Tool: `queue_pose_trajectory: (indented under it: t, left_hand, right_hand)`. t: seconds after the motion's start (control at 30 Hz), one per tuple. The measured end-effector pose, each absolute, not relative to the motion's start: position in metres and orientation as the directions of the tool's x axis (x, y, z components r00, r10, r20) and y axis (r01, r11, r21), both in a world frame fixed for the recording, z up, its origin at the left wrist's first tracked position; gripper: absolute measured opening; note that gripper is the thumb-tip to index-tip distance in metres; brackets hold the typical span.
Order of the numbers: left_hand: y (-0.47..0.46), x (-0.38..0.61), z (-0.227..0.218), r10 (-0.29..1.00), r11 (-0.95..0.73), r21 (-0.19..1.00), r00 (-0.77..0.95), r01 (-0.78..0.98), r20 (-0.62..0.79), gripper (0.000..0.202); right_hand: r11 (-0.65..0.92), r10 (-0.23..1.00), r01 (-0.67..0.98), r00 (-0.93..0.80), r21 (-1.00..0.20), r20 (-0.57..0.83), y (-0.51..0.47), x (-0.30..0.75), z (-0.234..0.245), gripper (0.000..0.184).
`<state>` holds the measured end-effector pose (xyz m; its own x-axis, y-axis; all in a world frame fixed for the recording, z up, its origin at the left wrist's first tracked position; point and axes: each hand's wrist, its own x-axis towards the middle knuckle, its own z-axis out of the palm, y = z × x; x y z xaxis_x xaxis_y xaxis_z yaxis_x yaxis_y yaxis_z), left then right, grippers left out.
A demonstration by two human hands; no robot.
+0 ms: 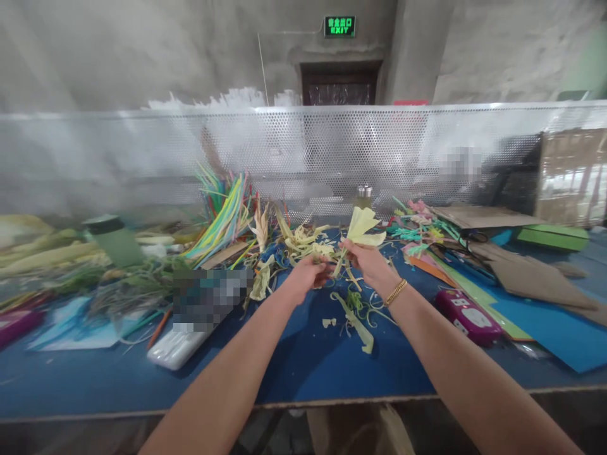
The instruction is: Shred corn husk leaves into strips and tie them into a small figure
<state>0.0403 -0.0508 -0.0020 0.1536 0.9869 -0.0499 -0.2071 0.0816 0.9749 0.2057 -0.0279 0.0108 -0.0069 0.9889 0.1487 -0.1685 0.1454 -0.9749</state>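
Observation:
A pale yellow artificial flower (363, 227), with broad petals spread upward, is held above the blue table. My right hand (370, 259), a gold bracelet at its wrist, pinches it at the base of the petals. Close by on the left, my left hand (310, 275) has its fingers curled together next to the flower's lower end; what lies between them is hidden. Below the hands lie a pale yellow strip (353, 322) and a tangle of green curled strands (355, 302). Behind them spreads a heap of yellowish petal scraps (303, 239).
A bundle of coloured stems (222, 215) and a green canister (114, 240) stand left. A plastic-wrapped pack (183, 344) lies near my left forearm. To the right are a magenta case (467, 316), blue sheets (564, 328) and cardboard (535, 272). A perforated metal screen (284, 151) rises behind.

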Motion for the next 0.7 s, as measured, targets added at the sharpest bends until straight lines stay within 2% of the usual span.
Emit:
queue_pose_trajectory:
  t: [0.1, 0.17, 0.23, 0.33, 0.43, 0.57, 0.7]
  left_hand:
    - [-0.044, 0.036, -0.004, 0.963, -0.244, 0.967, -0.099, 0.07, 0.25, 0.034]
    - [-0.044, 0.038, -0.002, 0.939, -0.319, 0.942, -0.098, 0.108, 0.329, 0.028]
    - [-0.048, 0.043, 0.0, 0.963, -0.268, 0.963, 0.001, 0.031, 0.268, 0.018]
    - [-0.055, 0.051, -0.002, 0.967, -0.138, 0.99, 0.21, -0.038, 0.143, 0.026]
    - [-0.057, 0.054, -0.007, 0.952, -0.045, 0.998, 0.301, -0.034, 0.054, 0.026]
    - [-0.057, 0.055, -0.008, 0.959, 0.103, 0.983, 0.276, -0.151, -0.058, 0.02]
    - [-0.058, 0.054, -0.004, 0.953, 0.199, 0.959, 0.266, -0.203, -0.141, 0.012]
  right_hand:
    - [0.268, 0.96, -0.017, 0.089, -0.963, 0.265, -0.026, 0.218, 0.01, 0.041]
    - [0.306, 0.947, 0.051, 0.085, -0.951, 0.31, -0.027, 0.221, 0.01, 0.041]
    - [0.338, 0.939, 0.078, 0.035, -0.938, 0.342, -0.03, 0.218, 0.008, 0.042]
    - [0.356, 0.932, 0.03, -0.086, -0.934, 0.353, -0.035, 0.208, 0.004, 0.039]
    - [0.358, 0.927, 0.034, -0.136, -0.933, 0.351, -0.036, 0.203, 0.001, 0.036]
    - [0.442, 0.897, 0.123, -0.041, -0.889, 0.44, -0.03, 0.21, 0.005, 0.033]
    - [0.503, 0.839, 0.21, 0.114, -0.839, 0.532, -0.024, 0.225, 0.013, 0.042]
